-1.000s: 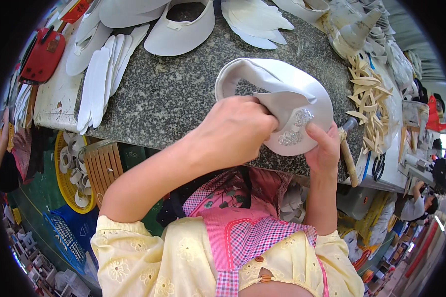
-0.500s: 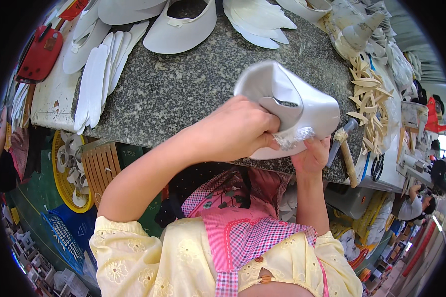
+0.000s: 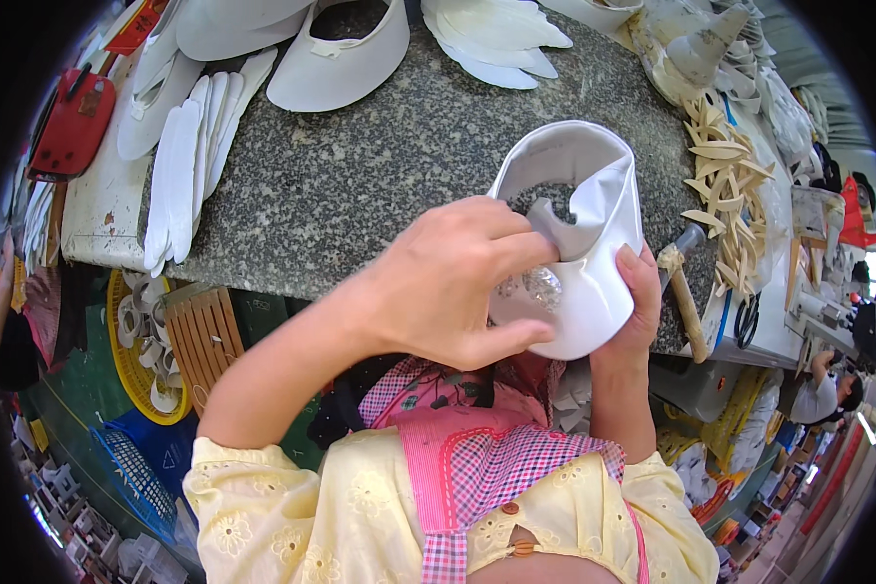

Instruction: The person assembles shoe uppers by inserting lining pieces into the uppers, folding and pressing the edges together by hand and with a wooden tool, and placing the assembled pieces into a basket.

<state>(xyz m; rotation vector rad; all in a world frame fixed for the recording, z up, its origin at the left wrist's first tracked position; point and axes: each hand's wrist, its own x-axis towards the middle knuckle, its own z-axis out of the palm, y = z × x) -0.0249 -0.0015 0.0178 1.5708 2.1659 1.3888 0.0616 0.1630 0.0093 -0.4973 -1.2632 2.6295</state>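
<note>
A glossy white shoe upper with a cluster of sparkling clear stones on its front is held over the near edge of the stone slab. My right hand grips its right side, thumb on the outer face. At its left side, my left hand has the index finger at the opening and the thumb stretched across the lower front; its other fingers are partly hidden. The upper's collar stands up at the far side, with a folded flap inside. Right of it lies a hammer with a wooden handle.
On the granite slab lie white uppers, long white flat pieces and a fan of white pieces. Beige crescent pieces and black scissors are at right. A yellow basket stands below left.
The shoe upper has turned so its opening and front face me more. My left hand has shifted from pinching at the stones to the upper's left side, its thumb spread out.
</note>
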